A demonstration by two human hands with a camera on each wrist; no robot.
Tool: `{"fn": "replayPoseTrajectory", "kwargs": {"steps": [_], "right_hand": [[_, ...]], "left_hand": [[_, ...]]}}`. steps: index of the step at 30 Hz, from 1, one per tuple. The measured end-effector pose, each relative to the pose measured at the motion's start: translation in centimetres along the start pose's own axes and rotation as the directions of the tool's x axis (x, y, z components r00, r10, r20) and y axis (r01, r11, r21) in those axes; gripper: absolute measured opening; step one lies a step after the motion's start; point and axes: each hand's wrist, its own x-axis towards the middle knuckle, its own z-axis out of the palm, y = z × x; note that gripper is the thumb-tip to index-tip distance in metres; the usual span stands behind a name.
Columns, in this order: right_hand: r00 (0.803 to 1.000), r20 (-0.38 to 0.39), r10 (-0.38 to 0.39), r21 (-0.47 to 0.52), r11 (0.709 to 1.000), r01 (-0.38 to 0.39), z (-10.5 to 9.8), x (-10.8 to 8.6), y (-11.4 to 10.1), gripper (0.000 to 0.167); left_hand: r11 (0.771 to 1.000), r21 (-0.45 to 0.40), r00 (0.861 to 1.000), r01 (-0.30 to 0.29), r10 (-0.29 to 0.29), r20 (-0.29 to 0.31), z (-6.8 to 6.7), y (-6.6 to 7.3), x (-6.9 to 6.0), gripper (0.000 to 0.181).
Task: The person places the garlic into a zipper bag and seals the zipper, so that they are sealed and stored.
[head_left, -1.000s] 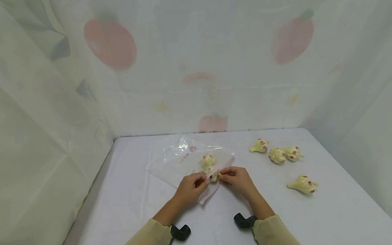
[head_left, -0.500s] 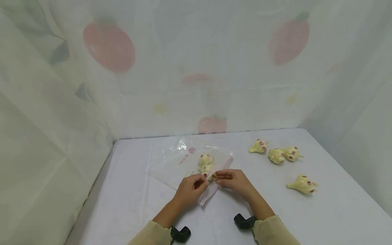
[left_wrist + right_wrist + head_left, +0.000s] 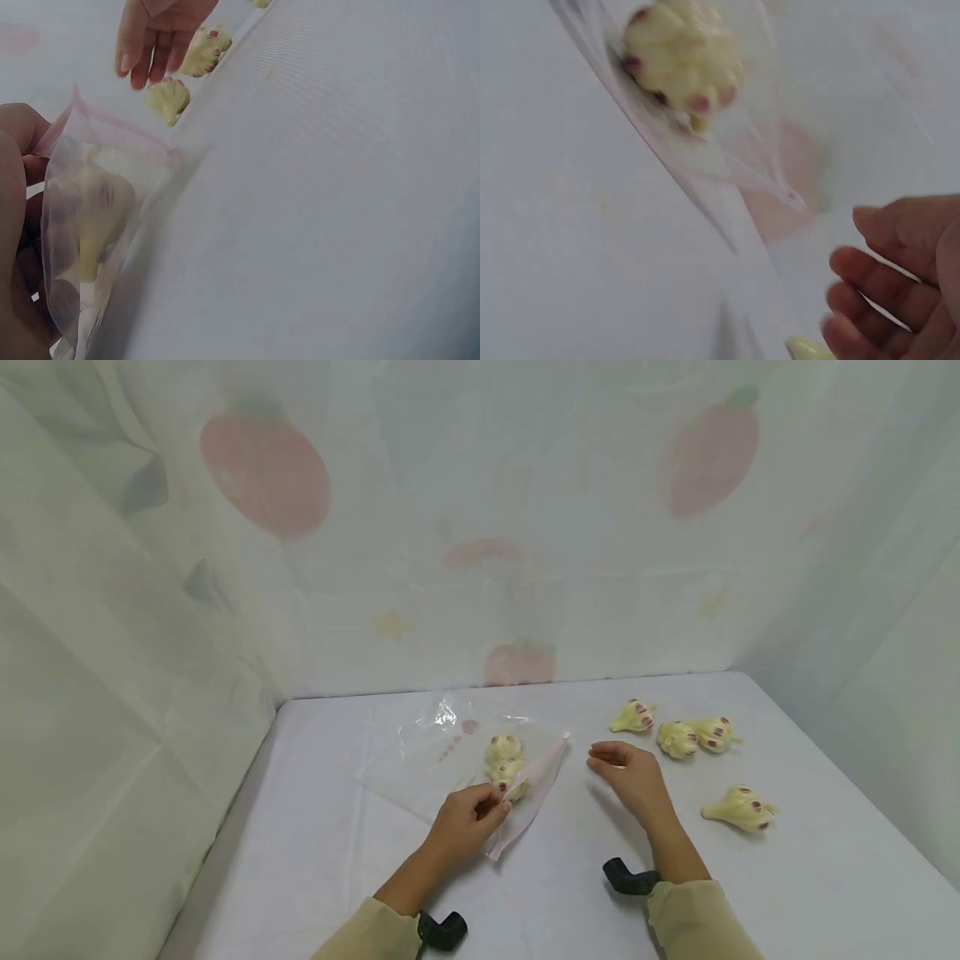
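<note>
A: What's in the head view?
B: A clear bag (image 3: 412, 764) lies on the desk (image 3: 300, 868), its pink-edged mouth facing the near right. Three garlic bulbs (image 3: 506, 770) sit bunched inside, close to that mouth.
A: And the hands?
B: The left hand (image 3: 461, 820) pinches the edge of the bag between thumb and fingers. The right hand (image 3: 632, 777) is just beside the bag, on its right, fingers loosely bent and holding nothing.
A: Anything farther over?
B: To the right, a back bulb (image 3: 634, 717), then a side-by-side pair (image 3: 678, 740), and a front bulb (image 3: 742, 810) nearer the person. A pale cloth (image 3: 600, 568) with faded red fruit hangs behind the desk.
A: How about the left wrist view?
B: The left hand holds the bag at the left, with garlic showing hazily through the plastic. The right hand shows at the top, near loose bulbs.
A: And the right wrist?
B: There's a narrow gap between the right thumb and forefinger. A bagged bulb shows at the upper left, blurred, and a sliver of something pale yellow at the bottom edge.
</note>
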Motion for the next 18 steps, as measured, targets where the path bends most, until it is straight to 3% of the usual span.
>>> {"fn": "replayPoseTrajectory", "kwargs": {"steps": [3,6,12,15,18], "right_hand": [[0.993,-0.112,0.042,-0.072,0.996,-0.050,-2.1,0.1,0.1,0.037],[0.969,-0.234,0.080,-0.140,0.983,-0.115,-4.2,-0.1,0.1,0.039],[0.858,-0.501,0.112,-0.261,0.926,-0.274,-7.9,-0.5,1.8,0.043],[0.826,-0.521,0.214,-0.237,0.894,-0.381,-9.4,-0.6,3.3,0.048],[0.819,-0.478,0.318,-0.218,0.860,-0.461,-10.2,-0.7,4.9,0.055]], "left_hand": [[1.000,0.003,1.000,0.000,0.000,-0.003,0.0,-0.1,0.0,0.013],[1.000,0.001,1.000,-0.004,0.004,-0.004,0.1,0.0,0.0,0.013],[1.000,-0.004,1.000,-0.013,0.013,-0.005,0.1,0.0,0.2,0.013],[1.000,0.000,1.000,-0.007,0.007,-0.001,0.1,-0.1,0.2,0.013],[1.000,0.000,1.000,-0.001,0.001,0.004,0.1,-0.1,0.2,0.013]]}}
